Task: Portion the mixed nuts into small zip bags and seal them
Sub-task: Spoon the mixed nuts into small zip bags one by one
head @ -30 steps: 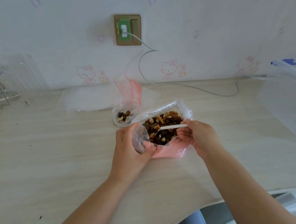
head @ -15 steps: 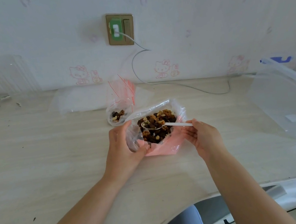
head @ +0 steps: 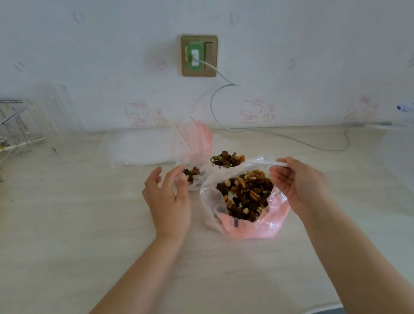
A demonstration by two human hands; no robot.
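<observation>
Nuts sit heaped in the bowl of a white plastic spoon, whose handle the right hand pinches between thumb and curled fingers, just beyond and left of those fingertips. To do this scoop well, I judge the spoon should stay level while it crosses to the small zip bag, and tip only once its bowl is well inside the mouth, so nothing spills onto the table. The left hand has its fingers spread and loosely bent at that bag's near side; whether they touch the plastic I cannot tell. It should hold the mouth wide. A few nuts already lie in the small bag, right by the left fingertips. Under the spoon, beside the right palm, the big open bag holds the main supply.
</observation>
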